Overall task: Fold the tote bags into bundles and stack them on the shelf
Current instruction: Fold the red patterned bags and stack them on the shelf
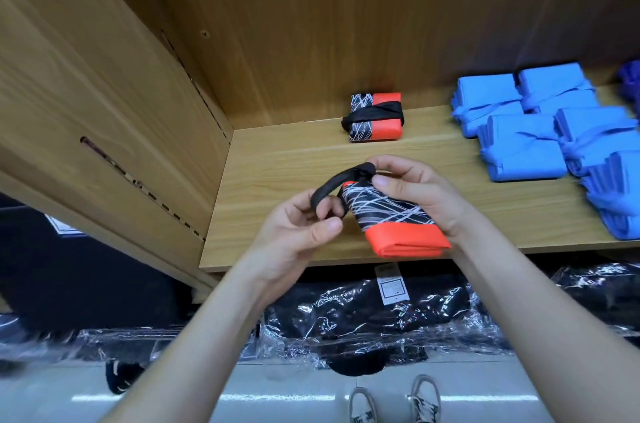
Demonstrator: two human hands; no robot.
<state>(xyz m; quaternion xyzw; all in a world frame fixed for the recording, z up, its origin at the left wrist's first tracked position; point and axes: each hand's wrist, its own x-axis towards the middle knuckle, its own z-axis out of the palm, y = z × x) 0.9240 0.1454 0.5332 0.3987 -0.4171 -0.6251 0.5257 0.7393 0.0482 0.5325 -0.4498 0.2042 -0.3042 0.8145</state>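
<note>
Pinching the black strap with my left hand, right hand gripping the folded tote bag just beside those fingers, I risk folds springing loose if the strap slips.

One wide-angle camera, worn on the person's head, looks forward and steeply down at close range onto a wooden shelf. The left hand and right hand (both gripping a folded tote bag) sit near frame centre, with the floor and shoes along the bottom edge.
</note>
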